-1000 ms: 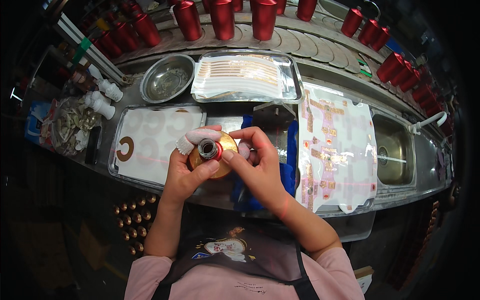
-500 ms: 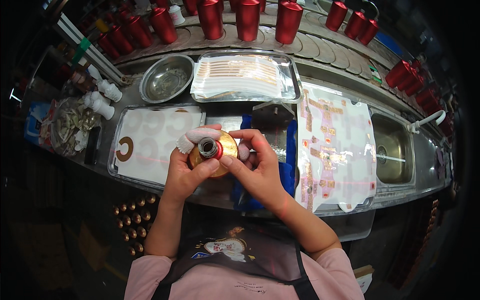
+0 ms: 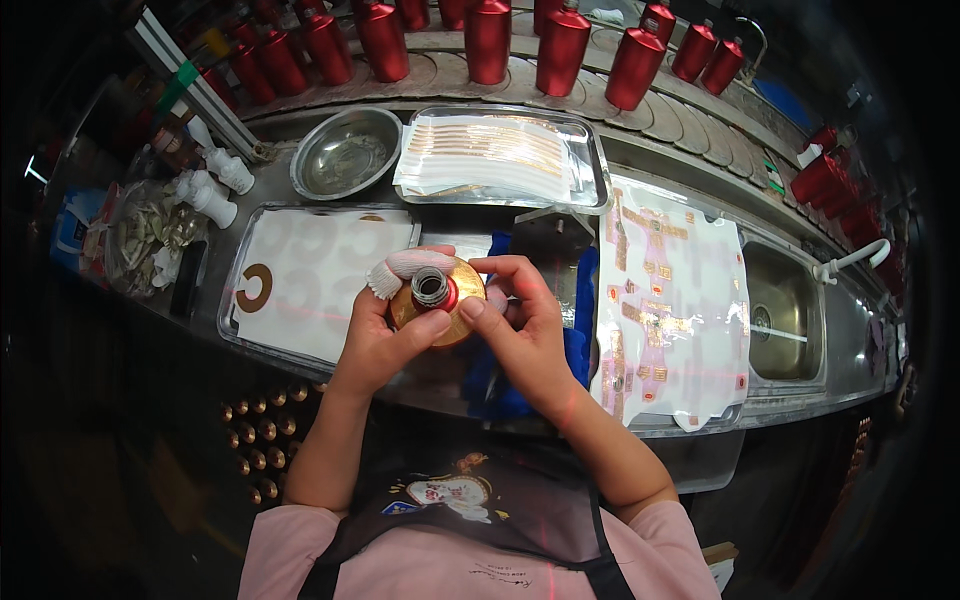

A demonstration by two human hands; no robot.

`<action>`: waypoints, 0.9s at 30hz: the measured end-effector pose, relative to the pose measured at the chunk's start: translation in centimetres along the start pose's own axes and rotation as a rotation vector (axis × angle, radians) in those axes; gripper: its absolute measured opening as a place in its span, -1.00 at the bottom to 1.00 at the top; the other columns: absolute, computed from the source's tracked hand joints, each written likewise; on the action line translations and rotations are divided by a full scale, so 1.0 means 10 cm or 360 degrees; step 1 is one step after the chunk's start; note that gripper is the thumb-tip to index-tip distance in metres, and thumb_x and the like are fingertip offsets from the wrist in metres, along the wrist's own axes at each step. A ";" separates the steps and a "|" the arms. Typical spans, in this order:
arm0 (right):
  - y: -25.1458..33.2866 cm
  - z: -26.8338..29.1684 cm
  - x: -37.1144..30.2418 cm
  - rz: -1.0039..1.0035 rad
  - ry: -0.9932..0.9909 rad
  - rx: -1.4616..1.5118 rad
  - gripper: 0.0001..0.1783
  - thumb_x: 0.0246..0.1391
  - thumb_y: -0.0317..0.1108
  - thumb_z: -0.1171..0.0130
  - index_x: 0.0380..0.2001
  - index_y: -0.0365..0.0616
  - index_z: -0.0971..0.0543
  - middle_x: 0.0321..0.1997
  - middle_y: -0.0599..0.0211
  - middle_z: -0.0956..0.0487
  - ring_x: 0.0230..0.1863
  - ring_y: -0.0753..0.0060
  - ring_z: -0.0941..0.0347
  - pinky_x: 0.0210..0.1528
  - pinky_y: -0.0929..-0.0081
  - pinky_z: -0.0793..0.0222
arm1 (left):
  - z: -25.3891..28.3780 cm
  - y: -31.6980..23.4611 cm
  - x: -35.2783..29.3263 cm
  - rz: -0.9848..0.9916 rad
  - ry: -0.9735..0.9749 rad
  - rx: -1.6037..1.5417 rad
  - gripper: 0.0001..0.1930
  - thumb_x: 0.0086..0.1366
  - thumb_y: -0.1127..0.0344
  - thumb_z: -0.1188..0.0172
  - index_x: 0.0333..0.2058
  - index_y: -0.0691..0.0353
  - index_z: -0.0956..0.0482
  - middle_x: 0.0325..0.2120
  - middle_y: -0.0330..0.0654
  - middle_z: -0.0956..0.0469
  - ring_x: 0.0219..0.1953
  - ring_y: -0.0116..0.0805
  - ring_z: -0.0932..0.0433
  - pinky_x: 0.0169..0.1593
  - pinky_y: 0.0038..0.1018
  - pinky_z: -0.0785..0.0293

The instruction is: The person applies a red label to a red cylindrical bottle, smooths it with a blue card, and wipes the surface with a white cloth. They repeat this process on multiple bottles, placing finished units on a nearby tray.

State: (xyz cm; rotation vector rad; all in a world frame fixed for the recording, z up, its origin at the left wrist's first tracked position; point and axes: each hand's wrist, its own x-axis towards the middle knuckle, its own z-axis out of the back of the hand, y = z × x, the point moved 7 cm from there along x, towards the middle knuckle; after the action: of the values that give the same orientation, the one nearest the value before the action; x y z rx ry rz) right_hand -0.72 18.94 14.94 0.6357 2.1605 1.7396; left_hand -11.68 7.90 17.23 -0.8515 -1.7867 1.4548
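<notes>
I hold a bottle, neck up, between both hands; its open threaded neck [image 3: 431, 288] has a red collar, and gold covers its round shoulder [image 3: 463, 285]. My left hand [image 3: 385, 325] is wrapped round the bottle's left side, its thumb near the base of the neck. On the right, my right hand [image 3: 525, 325] is closed against the bottle, thumb pressed on the gold shoulder. Pale knitted covers [image 3: 415, 262] sheathe some of my fingers. The bottle's body is hidden below the shoulder and hands.
Left lies a tray [image 3: 228, 300] with a white sheet bearing a gold C-shaped decal [image 3: 257, 288]. Behind stand a metal bowl [image 3: 345, 155] and a tray of gold strips [image 3: 603, 190]. A decal sheet [image 3: 690, 330] and sink [image 3: 790, 350] are right. Red bottles [image 3: 488, 45] line a conveyor.
The red bottles on the near conveyor have moved right. My view has shifted slightly. Both hands keep nearly the same hold on the bottle.
</notes>
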 end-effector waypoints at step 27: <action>0.73 0.02 0.26 0.0214 -0.0355 -0.0720 -0.73 0.08 -0.50 -0.37 -0.14 -0.25 -0.58 -0.22 0.31 -0.61 -0.18 0.52 -0.54 -0.08 0.53 -0.47 | 0.15 -0.31 -0.26 -0.0383 -0.0033 0.0735 -0.20 -0.06 0.36 -0.58 0.21 0.17 -0.43 0.18 -0.01 -0.41 0.21 -0.03 -0.48 0.27 -0.27 -0.40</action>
State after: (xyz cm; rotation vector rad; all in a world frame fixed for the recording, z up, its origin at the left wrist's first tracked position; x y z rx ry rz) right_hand -1.77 21.72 22.08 0.8158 1.5353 2.0240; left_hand -11.66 4.41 19.79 -0.3735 -1.4208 1.6230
